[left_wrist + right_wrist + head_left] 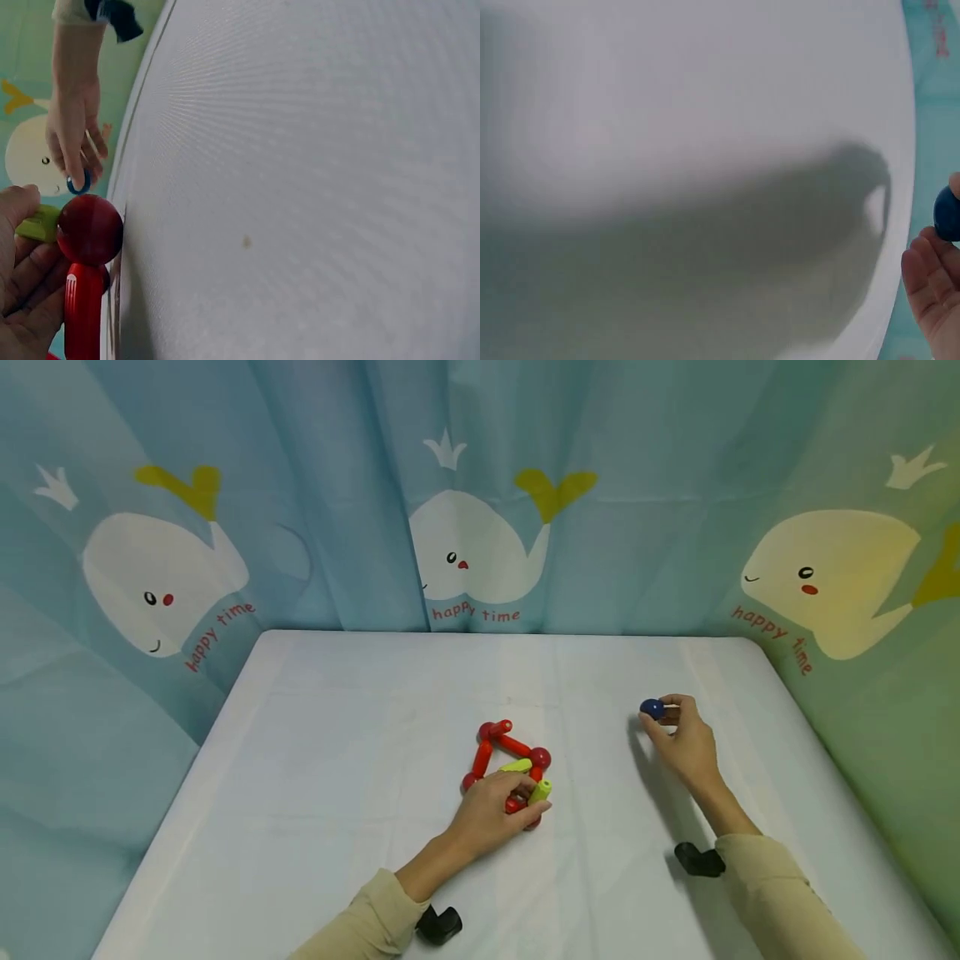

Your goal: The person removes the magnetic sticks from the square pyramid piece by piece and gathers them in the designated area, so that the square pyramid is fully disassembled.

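Note:
In the head view, my left hand point(483, 817) pinches a yellow-green rod point(540, 791) at the near corner of a frame of red rods point(482, 759) and red balls point(540, 758). Another yellow-green rod point(516, 766) angles across that frame. The left wrist view has the pinched rod touching a red ball point(90, 229), with a red rod point(84, 311) below it. Over to the right, my right hand point(686, 745) holds a dark blue ball point(651, 708) between thumb and fingers, raised above the table. Part of that ball is cut off in the right wrist view.
A white-covered table point(337, 718) lies under both hands. Behind it and at its sides hangs a blue-green curtain point(337, 527) with whale prints. Black devices point(439, 926) are strapped at both wrists. The right arm casts a long shadow on the cloth.

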`<action>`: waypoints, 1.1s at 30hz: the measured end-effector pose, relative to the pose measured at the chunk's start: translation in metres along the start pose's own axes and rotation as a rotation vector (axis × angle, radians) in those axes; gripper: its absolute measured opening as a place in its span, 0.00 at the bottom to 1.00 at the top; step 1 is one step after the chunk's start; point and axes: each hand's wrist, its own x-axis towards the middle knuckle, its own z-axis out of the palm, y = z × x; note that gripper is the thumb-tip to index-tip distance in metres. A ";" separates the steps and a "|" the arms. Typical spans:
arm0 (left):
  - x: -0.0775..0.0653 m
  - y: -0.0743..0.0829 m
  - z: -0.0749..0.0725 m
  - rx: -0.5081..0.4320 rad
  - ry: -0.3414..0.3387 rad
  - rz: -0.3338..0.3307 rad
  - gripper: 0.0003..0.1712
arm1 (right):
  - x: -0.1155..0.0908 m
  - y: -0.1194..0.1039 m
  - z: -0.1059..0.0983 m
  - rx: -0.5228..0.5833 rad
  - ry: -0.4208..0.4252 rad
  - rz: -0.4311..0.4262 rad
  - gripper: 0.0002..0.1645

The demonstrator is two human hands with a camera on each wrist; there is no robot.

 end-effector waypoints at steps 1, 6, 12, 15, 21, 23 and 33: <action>0.000 0.000 0.000 0.002 0.000 -0.003 0.15 | 0.004 0.005 -0.001 -0.013 -0.001 0.015 0.29; 0.000 -0.001 0.001 0.004 -0.002 0.000 0.15 | 0.014 0.021 -0.005 -0.083 -0.022 0.117 0.31; 0.001 0.001 0.001 0.003 -0.020 -0.006 0.16 | 0.015 0.030 -0.003 -0.138 -0.020 0.138 0.30; 0.001 0.001 -0.001 0.005 -0.022 -0.014 0.16 | 0.015 0.030 -0.001 -0.138 -0.016 0.141 0.33; 0.002 0.000 -0.001 -0.001 -0.026 -0.010 0.15 | 0.010 0.028 -0.001 -0.134 0.008 0.149 0.39; 0.002 -0.001 -0.001 -0.009 -0.027 -0.006 0.15 | 0.006 0.025 -0.001 -0.135 0.039 0.141 0.39; 0.005 0.003 -0.007 -0.101 -0.084 -0.074 0.14 | -0.019 -0.003 0.002 -0.078 0.149 0.030 0.36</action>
